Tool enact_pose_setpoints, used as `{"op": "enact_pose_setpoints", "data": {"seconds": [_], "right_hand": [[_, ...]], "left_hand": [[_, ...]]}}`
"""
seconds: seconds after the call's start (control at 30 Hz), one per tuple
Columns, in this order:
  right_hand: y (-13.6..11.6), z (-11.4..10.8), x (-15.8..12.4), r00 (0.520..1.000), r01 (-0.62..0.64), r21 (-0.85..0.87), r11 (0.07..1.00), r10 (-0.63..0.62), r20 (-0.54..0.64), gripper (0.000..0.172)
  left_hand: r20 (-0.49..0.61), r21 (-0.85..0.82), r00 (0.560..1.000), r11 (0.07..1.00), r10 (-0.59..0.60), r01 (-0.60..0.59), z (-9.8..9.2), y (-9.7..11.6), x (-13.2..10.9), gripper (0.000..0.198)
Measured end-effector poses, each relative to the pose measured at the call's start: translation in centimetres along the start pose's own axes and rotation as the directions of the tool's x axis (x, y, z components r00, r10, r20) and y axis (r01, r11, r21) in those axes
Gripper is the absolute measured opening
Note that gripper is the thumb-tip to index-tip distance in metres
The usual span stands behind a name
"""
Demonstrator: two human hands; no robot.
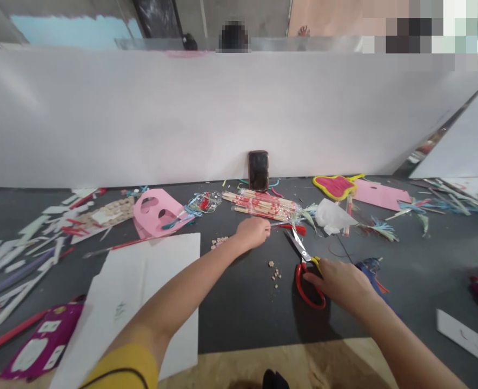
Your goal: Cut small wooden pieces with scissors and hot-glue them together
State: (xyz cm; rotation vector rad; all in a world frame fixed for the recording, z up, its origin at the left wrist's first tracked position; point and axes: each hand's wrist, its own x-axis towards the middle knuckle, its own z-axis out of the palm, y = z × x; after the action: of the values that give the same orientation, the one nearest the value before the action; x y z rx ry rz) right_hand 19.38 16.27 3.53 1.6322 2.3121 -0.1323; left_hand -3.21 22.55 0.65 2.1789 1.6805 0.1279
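Observation:
My right hand (340,278) is closed on a pair of scissors (301,248) with red and yellow handles. The blades point away from me and to the left, slightly parted. My left hand (254,233) is closed near the middle of the table, left of the scissor tips. A thin strip runs right from its fingertips, but what the fingers hold is too small to name. A red object (298,229) lies just beyond the blades. Several tiny beige pieces (276,274) are scattered between my hands, and more small pieces (219,242) sit beside my left wrist.
Wrapped chopsticks (259,205) lie before an upright phone (258,170) against the white partition (174,119). At left are pink cut-out card (158,212), white sheets (170,270) and paper strips. A crumpled white plastic (332,217) and a blue glue gun (371,273) are on the right.

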Motion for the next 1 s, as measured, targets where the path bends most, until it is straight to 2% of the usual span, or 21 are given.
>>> {"op": "enact_pose_setpoints", "data": {"seconds": [0.1,0.23,0.4,0.6,0.77,0.87,1.0], "right_hand": [[0.0,-0.6,-0.4,1.0,0.017,0.048,0.999,-0.016,-0.023,0.031],[-0.7,-0.9,-0.4,0.994,0.079,0.117,0.99,-0.07,-0.08,0.033],[-1.9,0.7,0.1,0.983,0.155,0.179,0.972,-0.133,-0.13,0.031],[-1.7,1.6,0.9,0.978,0.169,0.229,0.959,-0.134,-0.16,0.03],[-1.8,0.9,4.0,0.962,0.228,0.263,0.937,-0.175,-0.209,0.025],[-2.9,0.6,6.6,0.944,0.297,0.267,0.917,-0.239,-0.227,0.022],[-4.6,0.9,9.4,0.927,0.36,0.257,0.897,-0.311,-0.211,0.029]], "left_hand": [[0.034,-0.067,0.998,0.996,0.061,-0.058,0.5,0.5,-2.0,0.016],[0.064,-0.125,0.991,0.986,0.116,-0.107,1.3,1.4,-3.3,0.017],[0.085,-0.161,0.982,0.975,0.171,-0.156,1.9,2.2,-4.3,0.019],[0.091,-0.132,0.983,0.98,0.16,-0.147,1.8,1.7,-5.1,0.02],[0.04,-0.036,0.995,0.995,0.09,-0.089,2.4,1.6,-5.5,0.024],[0.024,0.003,0.997,0.998,0.067,-0.067,3.0,1.9,-5.8,0.02],[0.011,0.021,0.999,0.999,0.05,-0.05,2.9,1.6,-6.1,0.016]]}}
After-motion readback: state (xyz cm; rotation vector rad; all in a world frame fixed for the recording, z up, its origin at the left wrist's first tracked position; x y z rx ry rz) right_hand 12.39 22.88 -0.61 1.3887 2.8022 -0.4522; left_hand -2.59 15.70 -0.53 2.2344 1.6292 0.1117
